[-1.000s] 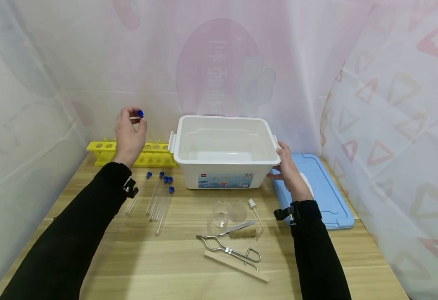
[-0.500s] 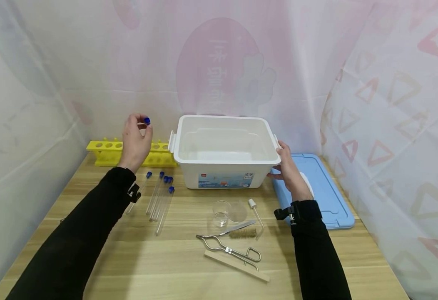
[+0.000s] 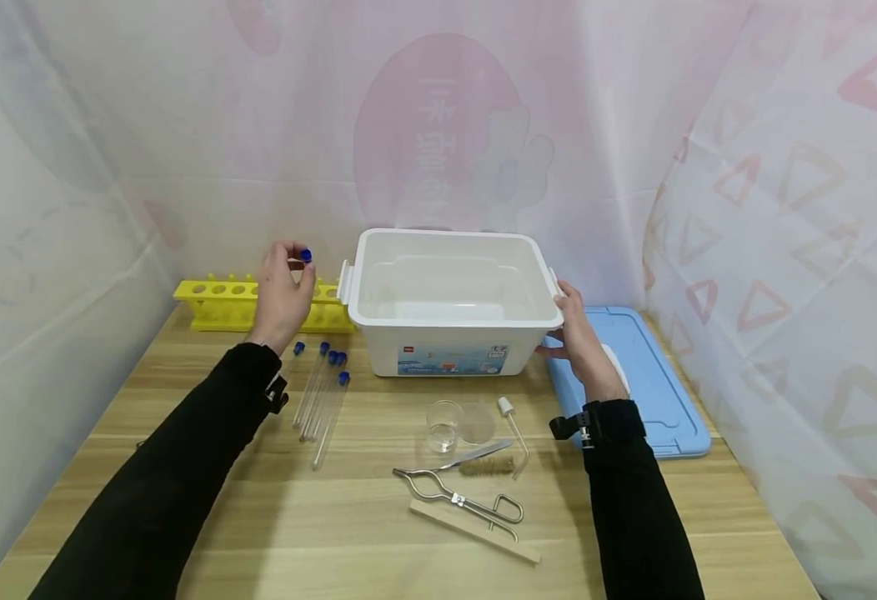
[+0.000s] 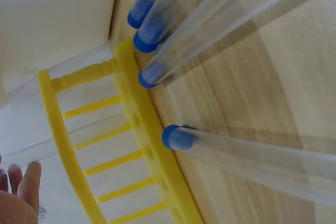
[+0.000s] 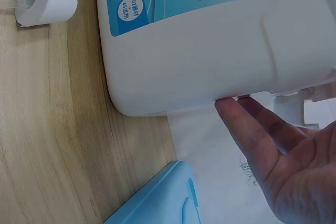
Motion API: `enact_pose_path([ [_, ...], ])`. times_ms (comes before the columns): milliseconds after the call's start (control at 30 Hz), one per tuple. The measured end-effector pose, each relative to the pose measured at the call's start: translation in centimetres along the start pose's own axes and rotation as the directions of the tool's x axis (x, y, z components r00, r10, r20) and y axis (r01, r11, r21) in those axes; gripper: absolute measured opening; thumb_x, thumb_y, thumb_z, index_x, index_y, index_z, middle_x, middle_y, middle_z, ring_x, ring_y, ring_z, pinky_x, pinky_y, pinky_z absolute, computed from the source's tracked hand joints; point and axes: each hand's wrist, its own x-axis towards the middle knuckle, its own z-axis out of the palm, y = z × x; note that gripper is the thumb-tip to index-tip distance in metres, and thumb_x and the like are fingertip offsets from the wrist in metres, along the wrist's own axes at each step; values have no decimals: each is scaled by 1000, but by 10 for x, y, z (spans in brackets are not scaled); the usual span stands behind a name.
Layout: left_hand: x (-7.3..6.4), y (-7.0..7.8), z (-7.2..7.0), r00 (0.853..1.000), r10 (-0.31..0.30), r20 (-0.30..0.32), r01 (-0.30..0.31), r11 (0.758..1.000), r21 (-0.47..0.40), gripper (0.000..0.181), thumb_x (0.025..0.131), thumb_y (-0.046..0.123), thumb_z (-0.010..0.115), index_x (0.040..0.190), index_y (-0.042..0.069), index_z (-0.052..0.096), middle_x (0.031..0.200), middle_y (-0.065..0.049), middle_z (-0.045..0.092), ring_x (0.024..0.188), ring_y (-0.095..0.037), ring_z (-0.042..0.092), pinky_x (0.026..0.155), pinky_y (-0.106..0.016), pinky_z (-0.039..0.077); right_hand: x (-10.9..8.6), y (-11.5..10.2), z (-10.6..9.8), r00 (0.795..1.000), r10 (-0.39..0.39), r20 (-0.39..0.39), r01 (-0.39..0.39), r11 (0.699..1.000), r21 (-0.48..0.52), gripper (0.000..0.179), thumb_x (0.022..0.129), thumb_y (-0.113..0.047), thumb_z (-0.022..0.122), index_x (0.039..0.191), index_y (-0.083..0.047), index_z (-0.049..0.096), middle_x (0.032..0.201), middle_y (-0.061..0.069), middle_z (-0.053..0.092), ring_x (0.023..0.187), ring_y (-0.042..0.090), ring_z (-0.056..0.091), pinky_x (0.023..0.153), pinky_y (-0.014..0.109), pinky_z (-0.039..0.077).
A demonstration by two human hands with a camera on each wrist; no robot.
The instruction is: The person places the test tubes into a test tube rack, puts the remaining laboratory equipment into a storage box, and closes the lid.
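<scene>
Blue-capped test tube (image 4: pixel 97 131) at the rear left of a wooden tabletop (image 3: pixel 318 542), its upper end pinched between the thumb and fingers of a person's left hand (image 3: pixel 283 296). On my left wrist feed, the clear glass passes the upper bar of the yellow rack (image 3: pixel 217 315) and reaches toward the lower one; whether it sits in a hole, I cannot confirm remotely. I count little room to the right: only a narrow gap parts the cap (image 3: pixel 306 255) from the left handle (image 3: pixel 344 283) of the white bin (image 3: pixel 453 335), and the rack's right end stands just beside that handle. The right hand (image 3: pixel 583 342) lays two extended digits on the bin's outer right wall; whether others curl round the handle there, I cannot tell. Below that hand, a blue lid (image 3: pixel 656 375) lies near the table's right edge. Loose blue-capped tubes (image 3: pixel 329 425) crowd the wood in front of the rack, limiting low approaches. A wider strip of tabletop separates them from the metal tongs (image 3: pixel 457 500) and wooden strip (image 3: pixel 476 533) nearer the front.
</scene>
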Motion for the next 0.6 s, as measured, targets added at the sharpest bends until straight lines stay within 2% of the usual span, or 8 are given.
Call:
enact_pose_path([
  [367,-6,-5,4,1000,-7,13,7,999,47,40,125,14,52,161,-1,49,158,-27,56,147,-45,58,116,-59,59,2,-1,1,1000,1,-2,-1,1000,5,81,120,-70,41,188,-42,6,189,18,32,162,54,56,129,82,50],
  [600,-6,-7,1,999,-30,26,28,997,65,44,125,17,53,165,0,47,162,-28,54,151,-46,58,120,-62,59,2,0,0,1000,1,12,-2,1000,8,83,121,-71,39,188,-43,2,190,20,32,166,56,52,131,82,47],
])
